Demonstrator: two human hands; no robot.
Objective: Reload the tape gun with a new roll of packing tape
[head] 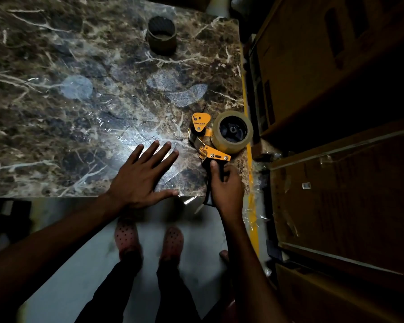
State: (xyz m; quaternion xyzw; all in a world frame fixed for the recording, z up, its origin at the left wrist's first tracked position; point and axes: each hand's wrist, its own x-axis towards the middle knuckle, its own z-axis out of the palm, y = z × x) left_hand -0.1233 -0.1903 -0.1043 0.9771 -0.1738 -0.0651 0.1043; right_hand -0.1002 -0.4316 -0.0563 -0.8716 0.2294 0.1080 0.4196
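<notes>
An orange and black tape gun (207,145) lies flat near the right front corner of the marble table (56,113). A roll of clear packing tape (233,131) sits on the gun's black hub. My right hand (224,185) is closed around the gun's black handle at the table's front edge. My left hand (142,176) rests flat on the tabletop with fingers spread, just left of the gun and holding nothing. A bare brown cardboard tape core (161,34) stands on end at the far middle of the table.
Clear plastic film covers the tabletop and hangs crumpled off the right corner. Large cardboard boxes (336,159) stand close along the table's right side, beyond a yellow edge strip. My feet in perforated shoes (149,241) are on the grey floor below the front edge.
</notes>
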